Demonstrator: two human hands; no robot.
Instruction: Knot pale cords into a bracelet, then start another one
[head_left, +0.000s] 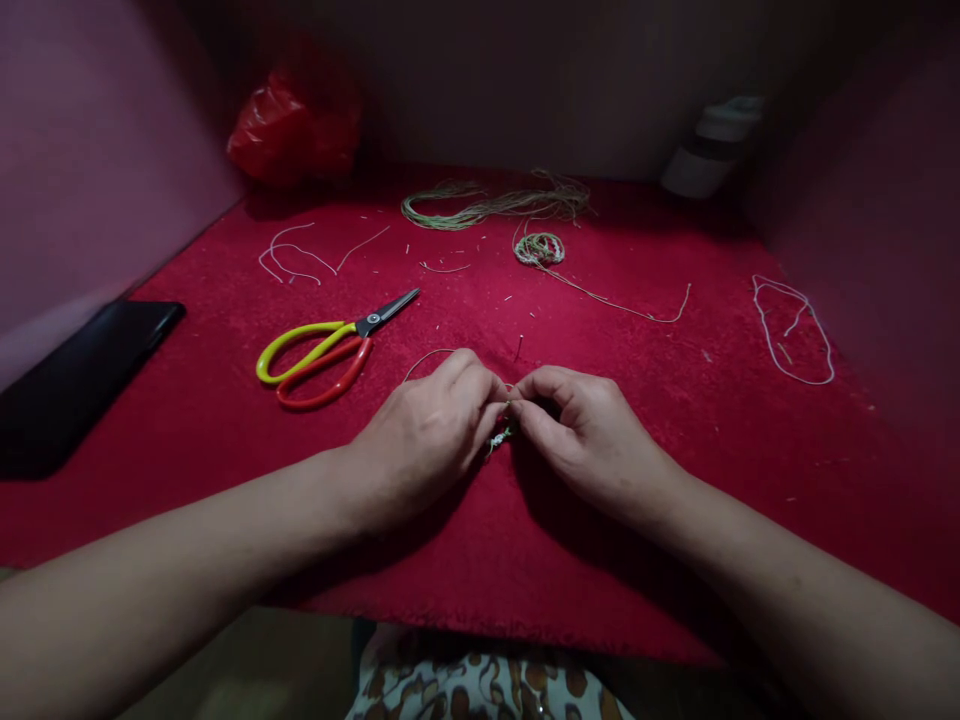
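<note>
Your left hand [429,422] and right hand [592,428] come together fingertip to fingertip; each grip is pinched narrow, holding the thin green-and-white cord [501,438], whose knotted part shows just toward six o'clock of your fingertips; from there on the red tabletop [525,590], the scissors [373,317] lie at ten o'clock, a braided coil [555,248] at twelve, a flat black object [82,385] at nine.
</note>
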